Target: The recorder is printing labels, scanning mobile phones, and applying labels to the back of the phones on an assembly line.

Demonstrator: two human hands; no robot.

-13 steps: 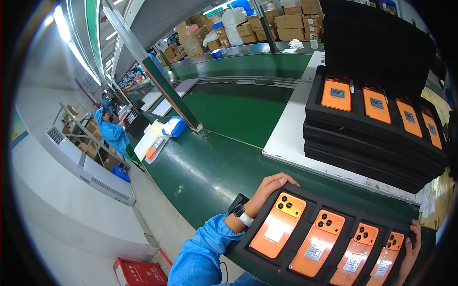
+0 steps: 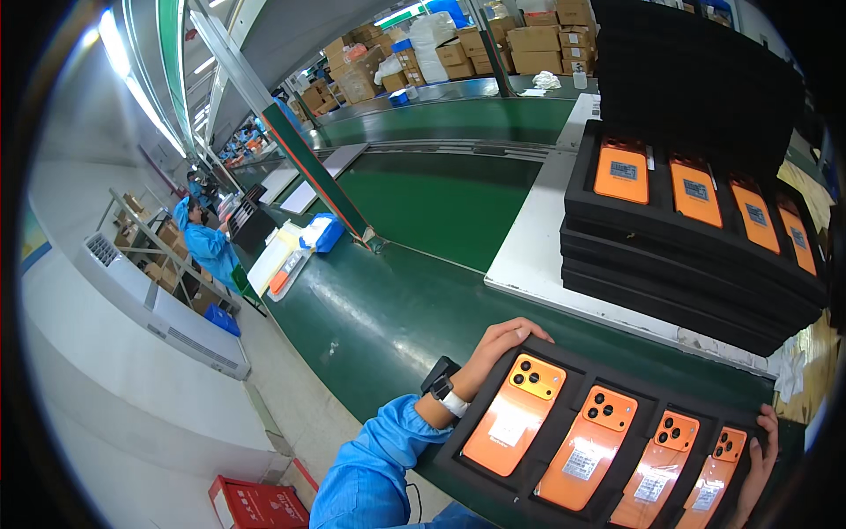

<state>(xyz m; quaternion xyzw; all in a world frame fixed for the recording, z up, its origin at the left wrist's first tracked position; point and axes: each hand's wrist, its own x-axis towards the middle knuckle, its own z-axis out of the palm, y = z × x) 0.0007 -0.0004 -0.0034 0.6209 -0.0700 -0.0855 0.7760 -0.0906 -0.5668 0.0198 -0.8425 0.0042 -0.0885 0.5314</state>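
Four orange phones (image 2: 586, 448) | black tray (image 2: 557, 423) | hands (image 2: 499, 345) gripping ends | virtually unmoved

A loose, wrinkled blue sleeve (image 2: 370, 463) covers the left forearm, gathered at its cuff. A black, boxy device (image 2: 439, 375) and white band (image 2: 455, 405) are worn beyond it.
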